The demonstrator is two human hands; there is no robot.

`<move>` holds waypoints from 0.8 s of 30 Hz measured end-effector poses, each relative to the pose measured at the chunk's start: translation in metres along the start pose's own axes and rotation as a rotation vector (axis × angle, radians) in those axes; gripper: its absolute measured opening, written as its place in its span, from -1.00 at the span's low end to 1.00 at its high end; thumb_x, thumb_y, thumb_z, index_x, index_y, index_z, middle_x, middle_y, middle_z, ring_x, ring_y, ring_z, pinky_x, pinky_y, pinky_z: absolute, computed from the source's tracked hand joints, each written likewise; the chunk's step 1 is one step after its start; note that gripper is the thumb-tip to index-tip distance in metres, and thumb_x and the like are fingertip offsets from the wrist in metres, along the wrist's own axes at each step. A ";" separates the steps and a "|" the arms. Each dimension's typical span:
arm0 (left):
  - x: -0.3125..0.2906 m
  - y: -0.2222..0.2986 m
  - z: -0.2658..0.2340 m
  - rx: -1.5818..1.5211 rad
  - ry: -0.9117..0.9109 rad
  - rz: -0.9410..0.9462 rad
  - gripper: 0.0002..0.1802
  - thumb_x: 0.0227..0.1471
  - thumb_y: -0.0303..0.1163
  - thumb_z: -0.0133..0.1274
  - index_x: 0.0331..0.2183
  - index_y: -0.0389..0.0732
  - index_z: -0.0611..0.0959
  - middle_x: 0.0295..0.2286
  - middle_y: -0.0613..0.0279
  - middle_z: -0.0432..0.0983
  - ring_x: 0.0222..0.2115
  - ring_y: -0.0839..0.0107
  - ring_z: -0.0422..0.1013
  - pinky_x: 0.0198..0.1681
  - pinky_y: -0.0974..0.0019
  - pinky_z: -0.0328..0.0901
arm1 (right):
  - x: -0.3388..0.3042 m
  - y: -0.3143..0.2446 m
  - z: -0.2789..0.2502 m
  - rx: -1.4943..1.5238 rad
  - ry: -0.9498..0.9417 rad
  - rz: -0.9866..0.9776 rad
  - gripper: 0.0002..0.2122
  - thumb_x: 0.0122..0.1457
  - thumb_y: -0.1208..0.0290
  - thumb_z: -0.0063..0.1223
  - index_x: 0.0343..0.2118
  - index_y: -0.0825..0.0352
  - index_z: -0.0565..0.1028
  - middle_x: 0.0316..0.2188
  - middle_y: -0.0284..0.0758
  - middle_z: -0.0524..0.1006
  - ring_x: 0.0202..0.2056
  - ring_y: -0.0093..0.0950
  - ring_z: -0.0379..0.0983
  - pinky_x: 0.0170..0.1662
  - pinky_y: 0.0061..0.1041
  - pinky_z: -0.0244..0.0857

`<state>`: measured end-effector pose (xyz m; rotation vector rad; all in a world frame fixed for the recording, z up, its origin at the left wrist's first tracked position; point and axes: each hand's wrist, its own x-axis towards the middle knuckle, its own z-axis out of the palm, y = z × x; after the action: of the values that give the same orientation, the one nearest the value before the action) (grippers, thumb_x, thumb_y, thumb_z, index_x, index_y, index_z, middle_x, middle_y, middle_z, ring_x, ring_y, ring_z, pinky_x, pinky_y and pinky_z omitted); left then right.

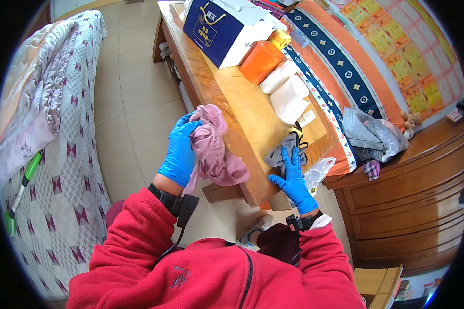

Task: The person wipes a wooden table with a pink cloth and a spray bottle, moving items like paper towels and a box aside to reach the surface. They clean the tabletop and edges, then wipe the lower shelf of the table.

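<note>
My left hand [179, 150], in a blue glove, is closed round a bunched pink cloth [214, 149]. The cloth hangs by the table's near left edge, its lower folds drooping. On the right, my right hand [293, 181], also blue-gloved, rests with fingers spread on a crumpled dark grey cloth item [279, 155]. Yellow and black parts show at the far end of that item. Both lie at the near right corner of the wooden table [242, 110]. A clear plastic bag [319, 172] sits just right of my right hand.
White paper rolls [290, 99], an orange container with a yellow top [263, 61] and a dark blue box [216, 31] stand along the table. A patterned bed [80, 170] is at left, with a green-handled tool [32, 169]. Wooden drawers [404, 198] stand right.
</note>
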<state>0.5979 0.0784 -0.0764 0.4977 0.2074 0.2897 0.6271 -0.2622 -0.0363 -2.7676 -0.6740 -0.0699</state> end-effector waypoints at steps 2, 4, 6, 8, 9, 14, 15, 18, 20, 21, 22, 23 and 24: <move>0.002 0.005 -0.006 -0.021 0.035 -0.001 -0.69 0.16 -0.52 0.00 -0.03 -0.28 0.57 -0.19 0.19 0.57 -0.23 0.38 0.52 -0.07 0.33 0.45 | 0.012 0.007 0.011 0.027 0.009 -0.114 -0.24 0.11 0.15 0.27 0.35 0.16 0.18 0.41 0.00 -0.07 0.39 0.08 -0.17 0.40 -0.11 -0.19; 0.004 0.010 -0.011 0.005 0.044 0.021 -0.67 0.17 -0.50 0.00 -0.01 -0.28 0.56 -0.18 0.18 0.57 -0.22 0.37 0.53 -0.06 0.33 0.45 | 0.045 0.004 0.014 -0.056 -0.025 -0.261 -0.28 0.12 0.18 0.26 0.34 0.15 0.21 0.39 0.00 -0.01 0.38 0.09 -0.13 0.39 -0.03 -0.18; 0.006 0.015 -0.014 -0.020 0.040 0.030 -0.65 0.19 -0.45 0.00 0.02 -0.28 0.54 -0.15 0.17 0.56 -0.19 0.36 0.51 -0.01 0.32 0.43 | 0.081 -0.008 0.010 -0.061 -0.087 -0.373 -0.32 0.16 0.31 0.20 0.35 0.16 0.19 0.37 -0.01 0.06 0.36 0.07 -0.04 0.38 -0.05 -0.13; 0.009 0.019 -0.015 -0.057 0.031 0.084 -0.64 0.21 -0.40 -0.01 0.03 -0.27 0.52 -0.14 0.18 0.55 -0.19 0.38 0.50 0.01 0.32 0.40 | 0.126 -0.027 0.007 0.034 -0.143 -0.473 -0.32 0.17 0.34 0.17 0.36 0.14 0.16 0.37 -0.03 0.09 0.34 0.05 0.02 0.37 -0.10 -0.07; 0.010 0.021 -0.016 -0.046 0.069 0.074 -0.63 0.20 -0.42 0.00 0.03 -0.27 0.53 -0.14 0.17 0.55 -0.18 0.37 0.50 0.01 0.32 0.41 | 0.152 -0.039 0.009 0.113 -0.186 -0.516 -0.31 0.17 0.34 0.16 0.36 0.13 0.15 0.36 -0.07 0.11 0.32 0.00 0.07 0.35 -0.16 0.01; 0.013 0.032 -0.017 -0.016 0.113 0.057 -0.61 0.15 -0.47 0.02 0.03 -0.28 0.54 -0.13 0.16 0.55 -0.17 0.35 0.51 0.00 0.32 0.42 | 0.224 -0.095 0.029 0.270 -0.249 -0.364 -0.39 0.21 0.35 0.16 0.32 0.20 0.23 0.34 -0.11 0.19 0.31 -0.25 0.19 0.31 -0.39 0.09; 0.013 0.034 -0.016 -0.023 0.121 0.070 -0.62 0.15 -0.47 0.00 0.02 -0.28 0.54 -0.13 0.16 0.55 -0.18 0.36 0.51 -0.01 0.33 0.42 | 0.228 -0.098 0.025 0.358 -0.241 -0.338 -0.41 0.21 0.34 0.17 0.31 0.22 0.26 0.33 -0.12 0.20 0.31 -0.28 0.20 0.31 -0.42 0.09; 0.010 0.036 -0.014 -0.069 0.115 0.097 -0.63 0.15 -0.48 -0.02 0.00 -0.28 0.55 -0.14 0.16 0.55 -0.19 0.37 0.51 -0.03 0.34 0.42 | 0.209 -0.084 -0.005 0.405 -0.167 -0.373 -0.35 0.15 0.38 0.24 0.32 0.22 0.25 0.36 -0.12 0.14 0.36 -0.25 0.10 0.35 -0.37 0.02; 0.009 0.036 -0.012 -0.060 0.127 0.071 -0.65 0.15 -0.48 -0.04 -0.01 -0.27 0.55 -0.16 0.18 0.56 -0.21 0.39 0.51 -0.05 0.36 0.42 | 0.183 -0.067 -0.024 0.236 -0.387 -0.385 -0.30 0.11 0.44 0.26 0.33 0.20 0.23 0.37 -0.12 0.12 0.37 -0.24 0.07 0.35 -0.35 0.01; 0.008 0.036 -0.011 -0.064 0.120 0.060 -0.65 0.15 -0.48 -0.04 -0.01 -0.27 0.56 -0.17 0.19 0.56 -0.22 0.39 0.51 -0.06 0.36 0.42 | 0.166 -0.059 -0.029 0.116 -0.495 -0.345 -0.28 0.09 0.47 0.27 0.34 0.19 0.22 0.38 -0.12 0.11 0.37 -0.23 0.05 0.36 -0.34 0.01; 0.008 0.034 -0.009 -0.068 0.107 0.047 -0.66 0.16 -0.47 -0.04 -0.02 -0.26 0.56 -0.18 0.20 0.56 -0.22 0.39 0.51 -0.07 0.36 0.42 | 0.145 -0.053 -0.030 0.192 -0.426 -0.360 -0.24 0.04 0.52 0.29 0.34 0.14 0.21 0.38 -0.15 0.11 0.37 -0.22 0.07 0.35 -0.34 0.04; 0.008 0.033 -0.009 -0.075 0.098 0.032 -0.67 0.16 -0.47 -0.04 -0.02 -0.26 0.56 -0.19 0.20 0.56 -0.23 0.40 0.51 -0.07 0.37 0.42 | 0.127 -0.048 -0.033 0.076 -0.340 -0.316 -0.28 0.05 0.52 0.28 0.32 0.13 0.26 0.32 -0.15 0.21 0.32 -0.21 0.15 0.31 -0.35 0.10; 0.008 0.031 -0.009 -0.085 0.091 0.020 -0.67 0.16 -0.47 -0.03 -0.03 -0.26 0.57 -0.20 0.21 0.57 -0.23 0.40 0.51 -0.08 0.37 0.42 | 0.111 -0.045 -0.038 -0.030 -0.250 -0.298 -0.32 0.06 0.52 0.27 0.29 0.12 0.31 0.27 -0.14 0.30 0.28 -0.20 0.23 0.28 -0.35 0.16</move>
<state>0.5967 0.1104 -0.0696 0.4027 0.2776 0.3401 0.7065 -0.1861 0.0247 -2.7064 -1.1548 0.2084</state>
